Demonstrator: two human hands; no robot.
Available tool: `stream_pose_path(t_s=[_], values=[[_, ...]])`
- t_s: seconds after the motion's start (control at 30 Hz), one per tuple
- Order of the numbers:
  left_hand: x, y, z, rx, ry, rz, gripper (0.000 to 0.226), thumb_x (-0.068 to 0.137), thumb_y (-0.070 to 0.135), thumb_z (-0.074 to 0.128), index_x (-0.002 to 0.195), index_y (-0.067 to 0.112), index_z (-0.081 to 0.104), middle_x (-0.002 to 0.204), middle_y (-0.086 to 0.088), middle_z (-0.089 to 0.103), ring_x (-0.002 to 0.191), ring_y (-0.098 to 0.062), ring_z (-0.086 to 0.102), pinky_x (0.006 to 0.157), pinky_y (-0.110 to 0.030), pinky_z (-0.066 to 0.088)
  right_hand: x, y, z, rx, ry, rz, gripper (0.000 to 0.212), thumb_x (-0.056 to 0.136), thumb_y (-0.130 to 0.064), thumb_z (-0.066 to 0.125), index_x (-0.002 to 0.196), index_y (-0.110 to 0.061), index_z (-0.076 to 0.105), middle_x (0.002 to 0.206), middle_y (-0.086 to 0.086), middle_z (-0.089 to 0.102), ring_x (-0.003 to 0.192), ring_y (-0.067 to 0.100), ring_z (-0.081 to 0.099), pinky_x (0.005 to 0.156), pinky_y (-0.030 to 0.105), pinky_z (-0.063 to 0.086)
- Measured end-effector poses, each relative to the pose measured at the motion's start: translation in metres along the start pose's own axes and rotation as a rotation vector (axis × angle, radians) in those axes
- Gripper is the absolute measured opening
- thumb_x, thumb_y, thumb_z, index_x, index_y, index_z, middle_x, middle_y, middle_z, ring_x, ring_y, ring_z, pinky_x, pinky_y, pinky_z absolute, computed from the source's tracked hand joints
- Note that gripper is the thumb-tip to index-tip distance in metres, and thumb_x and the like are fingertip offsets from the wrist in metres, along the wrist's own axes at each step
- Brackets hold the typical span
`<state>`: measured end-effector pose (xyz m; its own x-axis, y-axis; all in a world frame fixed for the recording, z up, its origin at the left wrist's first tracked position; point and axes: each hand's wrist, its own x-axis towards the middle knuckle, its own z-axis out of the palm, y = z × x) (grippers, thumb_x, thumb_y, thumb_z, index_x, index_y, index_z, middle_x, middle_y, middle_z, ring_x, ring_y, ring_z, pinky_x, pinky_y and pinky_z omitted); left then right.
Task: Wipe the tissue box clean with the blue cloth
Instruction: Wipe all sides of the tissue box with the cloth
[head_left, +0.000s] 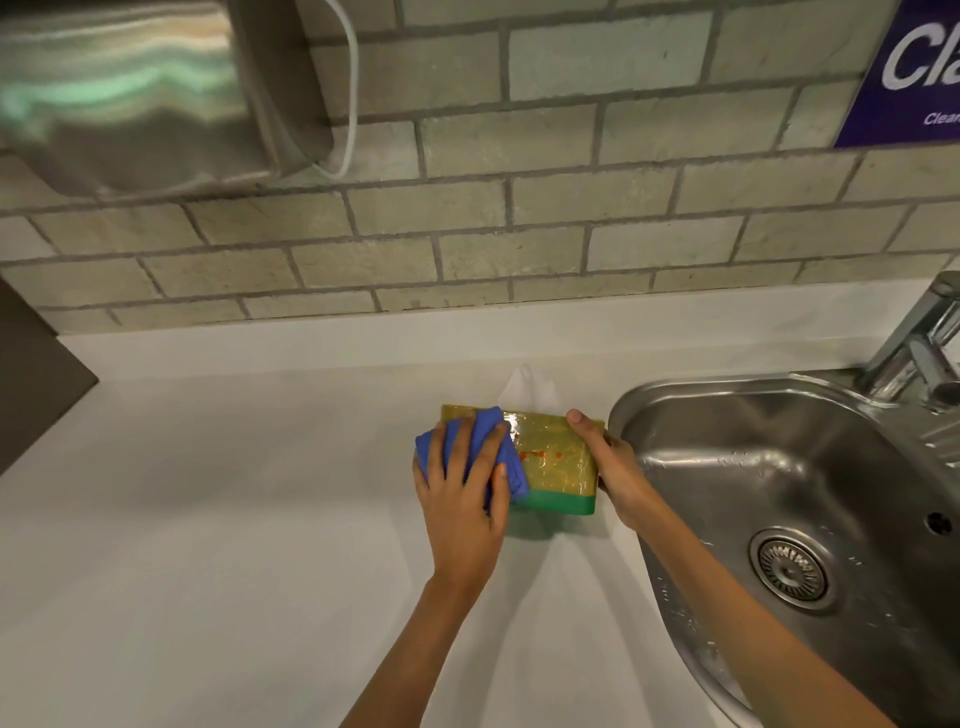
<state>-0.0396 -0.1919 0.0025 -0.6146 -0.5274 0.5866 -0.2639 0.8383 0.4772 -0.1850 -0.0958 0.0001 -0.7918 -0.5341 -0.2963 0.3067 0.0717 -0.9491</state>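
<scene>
Tissue box (558, 465): we see it flat on the white tabletop (208, 519), just left of the steel sink (779, 467), with a white tissue (530, 387) poking out behind its far edge. Its top is yellowish under glossy film; its near side is green.

Handling: we judge it light and hollow, card under a slick wrap, so it should slide or dent if we press hard without bracing. The short ends look like the best places to hold it, leaving the top free.

Marks: a few small red spots (540, 454) sit near the middle of the top, right beside the cloth's edge. We read them as not yet wiped.

Blue cloth (511, 462): soft and bunched, covering the box's left part and hanging over its left edge.

Left hand (465, 499): fingers spread and flat, palm pressing the cloth down onto the box; it pushes on the cloth and does not pinch it.

Right hand (613, 467): curled around the box's right end, thumb on the top far corner, clamped on the box to steady it.

Risk: the box sits close to the sink rim, so a strong rightward stroke could nudge it over.
</scene>
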Motion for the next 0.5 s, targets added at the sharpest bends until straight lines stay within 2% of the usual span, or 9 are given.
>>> stream_pose_path(t_s=[0.07, 0.13, 0.2, 0.27, 0.4, 0.5], values=[[0.0, -0.01, -0.002, -0.089, -0.003, -0.028, 0.049, 0.09, 0.027, 0.04, 0.133, 0.006, 0.05, 0.135, -0.016, 0.055, 0.132, -0.029, 0.04, 0.104, -0.058, 0.04, 0.001, 0.0, -0.002, -0.018, -0.006, 0.0, 0.034, 0.072, -0.053, 0.063, 0.088, -0.023, 0.059, 0.088, -0.001, 0.067, 0.082, 0.014, 0.065, 0.072, 0.026, 0.05], [0.01, -0.008, -0.005, -0.185, -0.015, -0.161, 0.057, 0.089, 0.028, 0.035, 0.139, 0.0, 0.04, 0.141, -0.019, 0.048, 0.133, -0.033, 0.041, 0.104, -0.057, 0.04, 0.001, 0.0, -0.003, -0.025, -0.01, 0.003, 0.031, 0.074, -0.052, 0.062, 0.087, -0.024, 0.058, 0.087, -0.001, 0.067, 0.081, 0.014, 0.064, 0.071, 0.026, 0.05], [0.021, 0.003, -0.005, -0.173, 0.001, -0.24, 0.058, 0.088, 0.026, 0.031, 0.137, -0.003, 0.041, 0.141, -0.023, 0.047, 0.13, -0.039, 0.044, 0.103, -0.057, 0.041, 0.0, -0.001, -0.003, -0.022, -0.016, 0.009, 0.029, 0.076, -0.051, 0.061, 0.087, -0.024, 0.058, 0.087, -0.001, 0.067, 0.08, 0.013, 0.064, 0.068, 0.024, 0.05], [0.027, 0.015, -0.001, -0.032, -0.027, -0.166, 0.055, 0.09, 0.027, 0.032, 0.134, -0.002, 0.047, 0.137, -0.025, 0.051, 0.128, -0.043, 0.047, 0.102, -0.061, 0.04, 0.0, -0.002, -0.002, -0.014, -0.018, 0.012, 0.029, 0.076, -0.051, 0.061, 0.087, -0.025, 0.057, 0.087, -0.002, 0.067, 0.079, 0.012, 0.064, 0.065, 0.022, 0.049], [0.011, 0.02, 0.005, 0.213, -0.147, 0.042, 0.067, 0.095, 0.05, 0.016, 0.131, 0.009, 0.054, 0.136, -0.019, 0.055, 0.129, -0.04, 0.047, 0.105, -0.059, 0.025, 0.0, -0.001, -0.001, 0.004, -0.013, 0.016, 0.035, 0.073, -0.05, 0.064, 0.092, -0.021, 0.059, 0.088, -0.001, 0.068, 0.08, 0.012, 0.066, 0.066, 0.023, 0.05], [-0.007, 0.002, 0.005, 0.265, -0.136, 0.091, 0.058, 0.093, 0.051, 0.028, 0.134, 0.018, 0.052, 0.141, -0.025, 0.047, 0.136, -0.043, 0.032, 0.104, -0.061, 0.023, 0.001, -0.003, -0.002, -0.007, -0.014, 0.024, 0.045, 0.072, -0.051, 0.065, 0.1, -0.017, 0.06, 0.087, -0.001, 0.068, 0.081, 0.013, 0.065, 0.071, 0.026, 0.051]])
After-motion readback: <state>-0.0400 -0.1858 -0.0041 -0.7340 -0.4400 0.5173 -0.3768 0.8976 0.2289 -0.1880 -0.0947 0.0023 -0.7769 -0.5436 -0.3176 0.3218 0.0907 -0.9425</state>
